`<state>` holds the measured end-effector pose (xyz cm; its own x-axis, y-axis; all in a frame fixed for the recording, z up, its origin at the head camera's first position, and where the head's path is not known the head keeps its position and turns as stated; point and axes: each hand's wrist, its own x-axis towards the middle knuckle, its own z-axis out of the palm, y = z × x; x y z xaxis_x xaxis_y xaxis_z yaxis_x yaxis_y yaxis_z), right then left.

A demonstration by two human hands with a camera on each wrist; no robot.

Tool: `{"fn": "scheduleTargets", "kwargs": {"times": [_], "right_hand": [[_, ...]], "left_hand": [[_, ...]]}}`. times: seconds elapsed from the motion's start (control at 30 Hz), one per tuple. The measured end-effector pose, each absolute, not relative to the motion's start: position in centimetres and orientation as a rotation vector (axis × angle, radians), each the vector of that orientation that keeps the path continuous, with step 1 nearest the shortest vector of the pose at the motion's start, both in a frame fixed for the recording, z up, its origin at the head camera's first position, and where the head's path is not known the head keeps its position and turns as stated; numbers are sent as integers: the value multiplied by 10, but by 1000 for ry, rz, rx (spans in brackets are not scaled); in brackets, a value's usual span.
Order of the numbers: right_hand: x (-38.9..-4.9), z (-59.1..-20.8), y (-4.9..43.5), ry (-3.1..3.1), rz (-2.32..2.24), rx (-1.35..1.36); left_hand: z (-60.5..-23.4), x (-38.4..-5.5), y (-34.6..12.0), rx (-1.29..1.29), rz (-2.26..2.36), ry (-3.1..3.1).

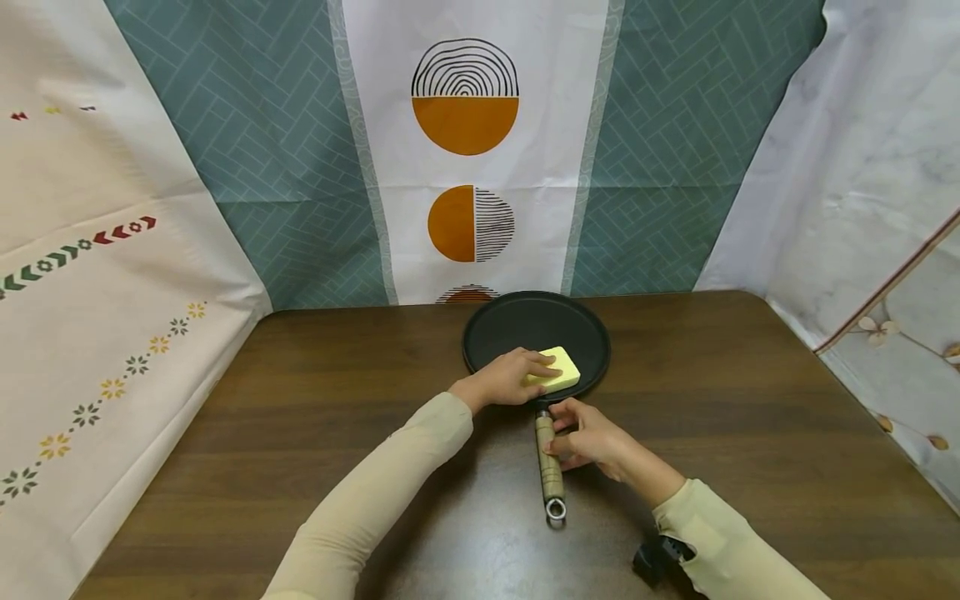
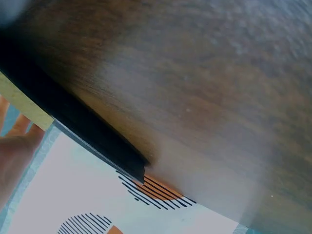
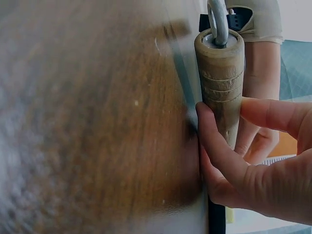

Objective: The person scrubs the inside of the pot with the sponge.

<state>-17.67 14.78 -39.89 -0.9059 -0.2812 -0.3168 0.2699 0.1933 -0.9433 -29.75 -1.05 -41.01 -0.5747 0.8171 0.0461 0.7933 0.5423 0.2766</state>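
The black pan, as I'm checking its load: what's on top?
A yellow block, perhaps a sponge, lies on the pan near its handle, the left hand on it. The surface beneath is covered, unseen.

Head view: above the bench's (image 1: pixel 360 367) near side, facing forward and down. Left wrist view: low, close to the pan (image 1: pixel 525 321), inverted, facing the far edge. Right wrist view: low, sideways, close, facing along the handle (image 3: pixel 220 68) shared with the head view.
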Motion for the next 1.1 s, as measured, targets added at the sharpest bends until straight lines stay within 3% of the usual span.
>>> {"fn": "scheduleTargets", "kwargs": {"times": [1.1], "right_hand": [[-176, -402, 147, 2074, -1741, -35]], "left_hand": [[-413, -292, 2, 1443, 291, 2695]]}}
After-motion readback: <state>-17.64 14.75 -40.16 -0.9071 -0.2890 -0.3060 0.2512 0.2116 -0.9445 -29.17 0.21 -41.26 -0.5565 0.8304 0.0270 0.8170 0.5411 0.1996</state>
